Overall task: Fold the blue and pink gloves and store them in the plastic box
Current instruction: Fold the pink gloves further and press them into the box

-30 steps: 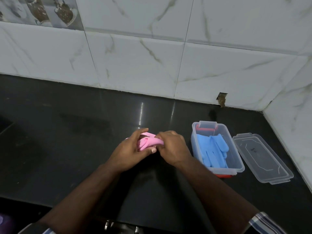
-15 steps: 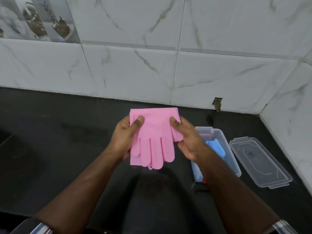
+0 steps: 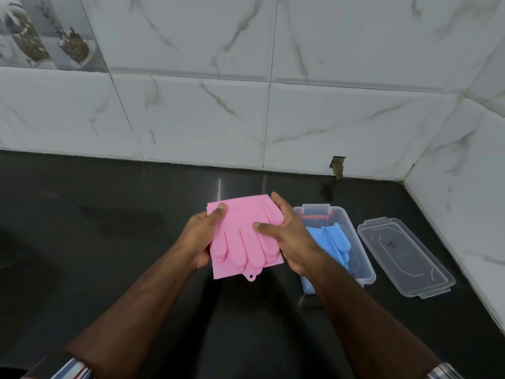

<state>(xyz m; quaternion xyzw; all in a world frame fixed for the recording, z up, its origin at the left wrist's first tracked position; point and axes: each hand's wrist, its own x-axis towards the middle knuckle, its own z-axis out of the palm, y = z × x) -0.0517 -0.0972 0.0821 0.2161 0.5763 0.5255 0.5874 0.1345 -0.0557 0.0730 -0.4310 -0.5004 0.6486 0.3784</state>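
Your left hand (image 3: 200,239) and right hand (image 3: 291,242) pinch the soft, floppy pink rubber gloves (image 3: 244,239) by the side edges, so likely springy folds need pinning.

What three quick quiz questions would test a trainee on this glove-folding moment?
1. True or false: the blue gloves lie inside the plastic box.
2. Which hands hold the pink gloves? A) left only B) right only C) both
3. Fill in: the clear lid lies on the counter to the ___ of the box.

Key: 1 true. 2 C: the left hand and right hand grip opposite sides. 3 right.
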